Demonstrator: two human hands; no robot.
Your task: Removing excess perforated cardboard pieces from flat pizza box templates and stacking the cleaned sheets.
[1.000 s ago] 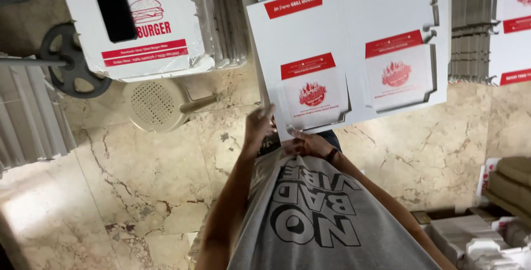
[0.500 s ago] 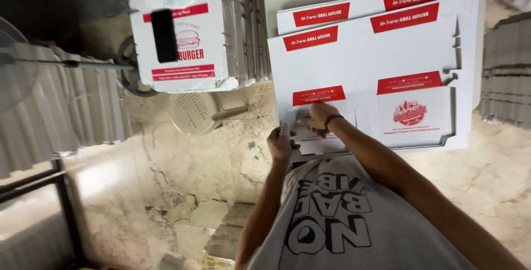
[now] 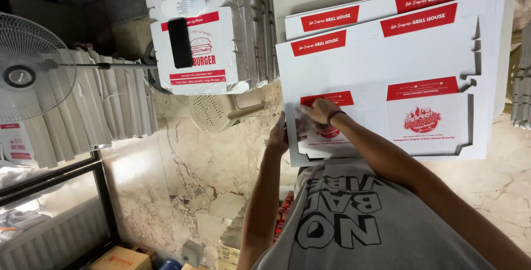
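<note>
1. At the table's near edge, I stand over a flat white die-cut carton blank (image 3: 387,76) with red label panels, which is lying unfolded on top of at least one more blank of the same kind (image 3: 387,7).

2. By my judgement the folding has barely begun: every panel of the top blank looks flat, its notched tabs at 3 o'clock are unbent, and only the near-left panel is under my hands.

3. Left to do, as far as I can see, is the whole shaping of the box; none of its walls stands up yet.

4. My right hand (image 3: 321,109) reaches in from 5 o'clock, forearm laid across the lower panel, fingers spread and pressing flat on the small red logo panel; a dark band sits at the wrist.

5. My left hand (image 3: 278,136) comes up from 6 o'clock and hooks over the blank's left edge, seemingly pinching it; motion blur keeps me from telling how firmly it grips.

6. Toward 11 o'clock, a stack of burger-printed blanks (image 3: 193,38) carries a dark phone (image 3: 180,42), well apart from my hands.

7. Farther out at 9 o'clock stands a white fan (image 3: 33,71); a perforated plastic stool (image 3: 213,112) sits on the marble floor (image 3: 182,176) below the table's edge.
</note>
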